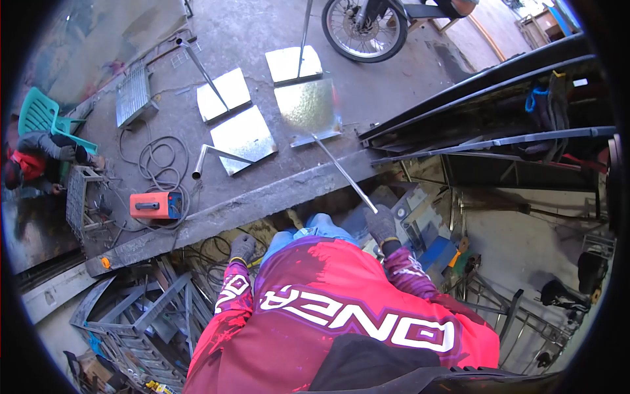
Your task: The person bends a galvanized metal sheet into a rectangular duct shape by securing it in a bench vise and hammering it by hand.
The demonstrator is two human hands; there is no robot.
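Note:
My right hand [382, 225], in a dark grey glove, is closed round the lower end of a thin metal rod [346, 176]. The rod's far end meets the near edge of a shiny metal sheet piece [307, 108] on the concrete. My left hand [243, 247], also gloved, hangs at my left side with its fingers curled; anything inside it is too small to make out. Other shiny pieces [243, 139] lie to the left, one with a bent metal tube [203, 154] touching it.
An orange welding machine [154, 205] and coiled cables [161, 161] stand left. Another person [39, 154] crouches by a green chair [39, 111]. Motorcycle wheel [365, 29] at the top; metal frames [141, 312] lower left; dark metal beams [485, 88] at right.

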